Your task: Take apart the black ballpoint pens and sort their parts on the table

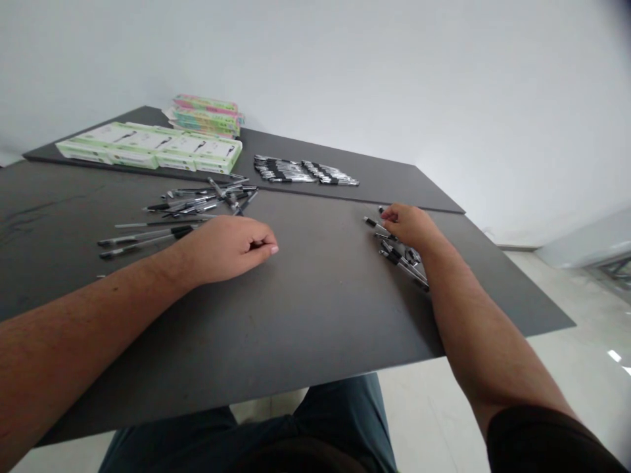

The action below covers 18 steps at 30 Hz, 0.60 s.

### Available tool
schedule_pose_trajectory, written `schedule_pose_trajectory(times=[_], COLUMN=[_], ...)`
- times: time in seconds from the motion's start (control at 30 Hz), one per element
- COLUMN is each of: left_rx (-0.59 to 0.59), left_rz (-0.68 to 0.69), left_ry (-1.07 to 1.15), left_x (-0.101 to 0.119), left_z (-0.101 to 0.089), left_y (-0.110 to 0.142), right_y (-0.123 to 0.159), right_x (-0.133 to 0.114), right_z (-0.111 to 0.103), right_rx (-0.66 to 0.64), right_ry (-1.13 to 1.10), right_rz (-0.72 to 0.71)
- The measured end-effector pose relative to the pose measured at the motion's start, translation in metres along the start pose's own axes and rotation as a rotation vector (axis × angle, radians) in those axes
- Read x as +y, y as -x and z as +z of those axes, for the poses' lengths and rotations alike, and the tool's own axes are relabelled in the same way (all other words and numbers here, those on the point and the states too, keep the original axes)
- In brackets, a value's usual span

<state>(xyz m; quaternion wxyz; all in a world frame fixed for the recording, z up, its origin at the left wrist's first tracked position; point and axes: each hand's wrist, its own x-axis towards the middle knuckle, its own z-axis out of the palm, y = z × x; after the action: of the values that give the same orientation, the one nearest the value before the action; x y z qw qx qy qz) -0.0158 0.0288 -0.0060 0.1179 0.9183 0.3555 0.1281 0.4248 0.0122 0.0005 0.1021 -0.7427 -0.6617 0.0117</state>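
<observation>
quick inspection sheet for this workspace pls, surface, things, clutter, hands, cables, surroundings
Surface: dark table, with a dark board lying along its back.
Things: two flat groups of pens on the board; green and white boxes side by side, colourful packs stacked behind them.
Clutter: loose pens scattered and crossing at left; a smaller bunch of pens at right.
Hands: left hand curled beside the loose pens, nothing seen in it; right hand over the smaller bunch, its grip hidden.
Cables: nothing seen.
Surroundings: white wall behind, pale floor below.
</observation>
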Motion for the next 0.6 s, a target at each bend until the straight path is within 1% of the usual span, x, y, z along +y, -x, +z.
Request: schedule_pose_trajectory(times=[0.23, 0.4, 0.5, 0.6], left_rx=[0.007, 0.012, 0.014, 0.005], left_rz=[0.03, 0.041, 0.043, 0.029], left_ry=[-0.018, -0.008, -0.023, -0.04], left_x=[-0.001, -0.002, -0.003, -0.002], left_z=[-0.001, -0.001, -0.002, -0.004], left_y=[0.0, 0.0, 0.001, 0.002], right_y=[-0.005, -0.009, -0.006, 0.002], right_x=[-0.001, -0.005, 0.002, 0.023], right_z=[0.009, 0.013, 0.003, -0.02], right_rx=[-0.064, -0.05, 0.014, 0.162], right_ry=[0.051, 0.055, 0.05, 0.037], right_rz=[-0.029, -0.02, 0.006, 0.063])
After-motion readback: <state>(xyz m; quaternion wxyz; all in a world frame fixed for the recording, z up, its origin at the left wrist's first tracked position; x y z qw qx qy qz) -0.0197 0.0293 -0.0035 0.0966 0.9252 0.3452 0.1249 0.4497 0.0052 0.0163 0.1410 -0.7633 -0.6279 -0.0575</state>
